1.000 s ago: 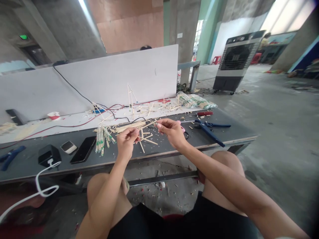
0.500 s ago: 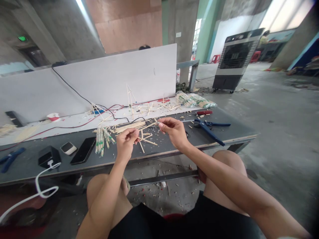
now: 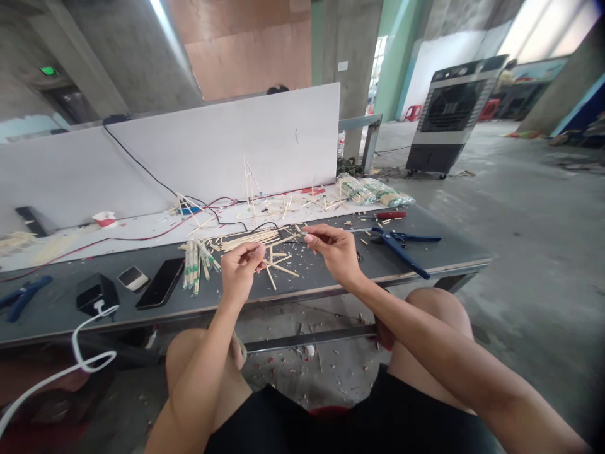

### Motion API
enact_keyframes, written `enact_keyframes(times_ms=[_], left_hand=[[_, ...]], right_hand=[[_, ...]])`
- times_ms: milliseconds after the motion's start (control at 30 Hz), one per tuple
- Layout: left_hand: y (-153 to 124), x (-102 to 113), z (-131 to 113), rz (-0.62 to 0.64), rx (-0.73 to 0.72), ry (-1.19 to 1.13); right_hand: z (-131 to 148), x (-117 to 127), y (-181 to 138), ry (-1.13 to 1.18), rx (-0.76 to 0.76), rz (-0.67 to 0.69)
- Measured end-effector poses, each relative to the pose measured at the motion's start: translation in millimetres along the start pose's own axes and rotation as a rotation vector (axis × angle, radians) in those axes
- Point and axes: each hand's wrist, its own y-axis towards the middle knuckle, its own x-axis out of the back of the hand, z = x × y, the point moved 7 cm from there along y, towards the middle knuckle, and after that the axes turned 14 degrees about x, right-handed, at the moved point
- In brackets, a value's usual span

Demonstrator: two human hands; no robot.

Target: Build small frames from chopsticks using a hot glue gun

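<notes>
My left hand [image 3: 242, 266] is closed in a pinch on a thin wooden stick [image 3: 282, 240], which slants up to the right towards my other hand. At its far end, my right hand [image 3: 336, 253] pinches a small greyish piece [image 3: 303, 234] too small to make out. Just below and right of my left fingers are several joined or crossed sticks [image 3: 282, 267]; whether that hand touches them is hidden. Behind my hands lies a loose pile of sticks [image 3: 250, 239] on the dark tabletop [image 3: 326, 277].
Bundled sticks [image 3: 191, 268], a phone [image 3: 161, 282] and a black box [image 3: 97, 295] with a white cable lie left. Blue-handled pliers [image 3: 401, 252], a red-handled tool [image 3: 391, 215] and bagged sticks [image 3: 373, 190] lie right. A stick frame [image 3: 250, 189] stands before the white panel [image 3: 227, 151].
The whole view has shifted slightly to the right. Both hands keep nearly the same pose, with the stick still between them.
</notes>
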Motion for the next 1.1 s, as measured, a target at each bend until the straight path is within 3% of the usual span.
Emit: enact_keyframes(times_ms=[1100], left_hand=[[2.9, 7.2, 0.0, -0.014, -0.039, 0.139]], right_hand=[[2.7, -1.1, 2.2, -0.039, 0.139, 0.12]])
